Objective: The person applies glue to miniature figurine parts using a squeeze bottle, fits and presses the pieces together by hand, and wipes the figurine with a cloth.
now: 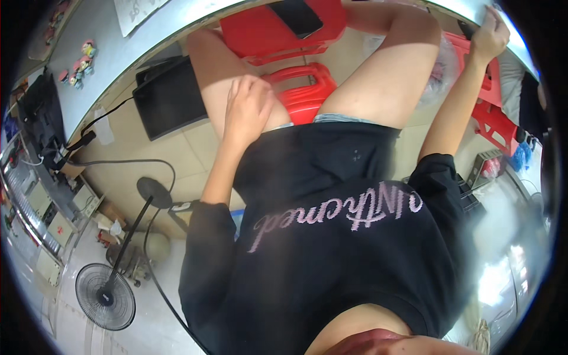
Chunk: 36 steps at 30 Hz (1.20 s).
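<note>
My left hand (pixel 249 108) rests on my left thigh, its fingers lying loosely over the skin with nothing visible in them. Up at the right, my right hand (pixel 492 36) is by the rim of the pale table (pixel 100 89), its fingers bent together; what they hold, if anything, is too small to make out. Between my knees stands a red plastic stool (pixel 251 38), and a black phone (pixel 297 18) lies on its seat. Closer to me is another red plastic piece (pixel 302 97) with a handle-like opening, partly hidden by my shirt.
Small colourful figurines (pixel 78 69) and a white sheet (pixel 135 13) lie on the table. Beneath it stands a flat black box (pixel 168 97). A black standing fan (pixel 106 296) and a long cable (pixel 151 254) are at the left. More red stools (pixel 496 127) stand at the right.
</note>
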{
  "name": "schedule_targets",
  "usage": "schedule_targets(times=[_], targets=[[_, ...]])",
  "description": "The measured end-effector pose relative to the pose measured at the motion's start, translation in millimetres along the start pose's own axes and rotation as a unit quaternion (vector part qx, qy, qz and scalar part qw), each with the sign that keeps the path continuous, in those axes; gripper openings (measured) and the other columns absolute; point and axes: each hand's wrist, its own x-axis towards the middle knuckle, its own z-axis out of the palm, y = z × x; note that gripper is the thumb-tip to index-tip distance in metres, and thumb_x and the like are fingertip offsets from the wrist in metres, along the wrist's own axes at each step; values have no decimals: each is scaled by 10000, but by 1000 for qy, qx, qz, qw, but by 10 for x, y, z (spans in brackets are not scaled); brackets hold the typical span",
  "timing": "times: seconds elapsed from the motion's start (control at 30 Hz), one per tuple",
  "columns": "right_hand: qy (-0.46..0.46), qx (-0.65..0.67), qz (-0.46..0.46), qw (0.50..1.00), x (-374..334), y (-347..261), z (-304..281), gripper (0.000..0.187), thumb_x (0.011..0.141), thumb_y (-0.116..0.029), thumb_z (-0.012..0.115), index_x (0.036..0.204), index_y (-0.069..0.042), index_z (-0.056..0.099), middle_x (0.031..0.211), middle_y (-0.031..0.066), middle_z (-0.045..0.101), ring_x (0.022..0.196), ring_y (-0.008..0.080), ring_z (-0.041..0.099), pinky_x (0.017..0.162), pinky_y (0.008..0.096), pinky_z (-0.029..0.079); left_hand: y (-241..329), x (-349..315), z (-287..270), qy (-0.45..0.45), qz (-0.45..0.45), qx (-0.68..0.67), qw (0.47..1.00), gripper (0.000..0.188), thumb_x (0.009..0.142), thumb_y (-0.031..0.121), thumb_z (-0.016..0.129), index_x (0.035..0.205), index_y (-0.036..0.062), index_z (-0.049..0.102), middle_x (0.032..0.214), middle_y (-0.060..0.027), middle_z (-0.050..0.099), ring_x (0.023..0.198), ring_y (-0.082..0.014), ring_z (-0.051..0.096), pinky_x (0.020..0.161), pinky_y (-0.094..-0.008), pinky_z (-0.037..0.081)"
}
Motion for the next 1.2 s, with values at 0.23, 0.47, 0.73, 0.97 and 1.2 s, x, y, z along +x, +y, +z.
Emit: schedule_targets(times=[0.23, 0.47, 0.73, 0.97, 1.2], targets=[[-4, -2, 8, 1000, -32, -53, -8, 218, 729, -150, 491, 785, -17, 653, 839, 153, 603, 823, 283, 525, 791, 347, 383, 703, 594, 996, -172, 127, -249, 945, 254, 833, 197, 445, 973, -4, 510, 1035, -140, 484, 970, -281, 483, 844, -344, 382], [-14, 12, 5, 1000, -37, -153, 14, 189, 748, -135, 489, 791, -31, 640, 867, 132, 572, 876, 263, 491, 812, 346, 356, 924, 1006, 2004, -209, 9, -323, 923, 449, 887, 321, 374, 1168, -27, 417, 1169, -184, 433, 1075, -262, 444, 933, -311, 318], [153, 38, -26, 987, -172, -230, 53, 87, 738, -39, 501, 777, -8, 573, 833, 138, 554, 796, 263, 510, 725, 327, 395, 803, 903, 2419, -482, -112, -596, 632, 547, 919, 371, 282, 1294, -27, 262, 1335, -111, 290, 1191, -167, 310, 1005, -282, 220], [-451, 54, 16, 891, -1352, -597, 0, 223, 703, -25, 523, 919, -32, 469, 878, 150, 542, 838, 323, 530, 682, 405, 428, 737, 662, 1968, -424, -119, -451, 776, 637, 898, 426, 303, 1297, -62, 210, 1361, -179, 218, 1286, -229, 150, 1053, -289, 97], [-666, -110, -232, 700, -2128, -237, 1169, 426, 735, -213, 554, 1137, -100, 467, 1085, 105, 509, 967, 293, 499, 818, 415, 401, 663, 557, 1626, -393, -90, -323, 856, 760, 855, 545, 266, 1294, -69, 177, 1330, -255, 239, 1253, -324, 233, 1028, -333, 172]])
